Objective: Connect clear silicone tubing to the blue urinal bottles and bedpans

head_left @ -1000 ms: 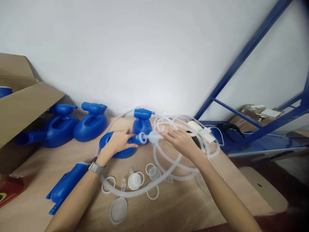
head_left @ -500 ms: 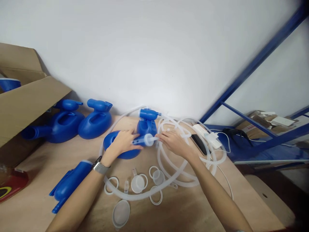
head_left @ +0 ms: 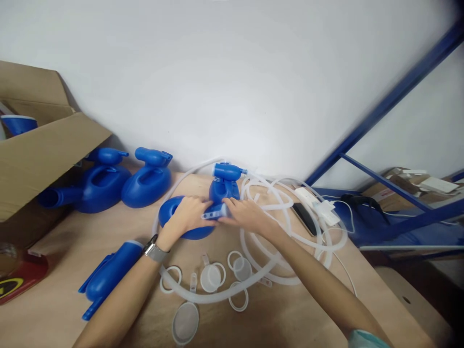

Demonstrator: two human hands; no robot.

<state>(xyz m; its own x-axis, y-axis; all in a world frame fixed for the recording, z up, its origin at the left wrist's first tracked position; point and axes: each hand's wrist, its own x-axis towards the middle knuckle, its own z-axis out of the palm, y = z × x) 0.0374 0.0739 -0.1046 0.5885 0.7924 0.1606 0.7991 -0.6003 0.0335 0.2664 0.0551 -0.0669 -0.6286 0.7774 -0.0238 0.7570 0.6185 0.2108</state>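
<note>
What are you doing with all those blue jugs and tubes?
A person sits at a wooden table. Their left hand presses down on a blue jug, and their right hand pinches a clear tube end at the jug's spout. Loops of clear tubing lie beside it, with clear caps and rings in front. More blue jugs stand by the wall next to a cardboard box.

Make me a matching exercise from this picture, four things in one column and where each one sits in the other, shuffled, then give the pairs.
Things:
1. left hand
2. wristwatch
3. cardboard box
4. black phone

Places:
A. far left, flap open
B. on the left wrist
C. on the blue container
D. right of the tubing, by the white charger

Pairs: 1-C, 2-B, 3-A, 4-D
</note>
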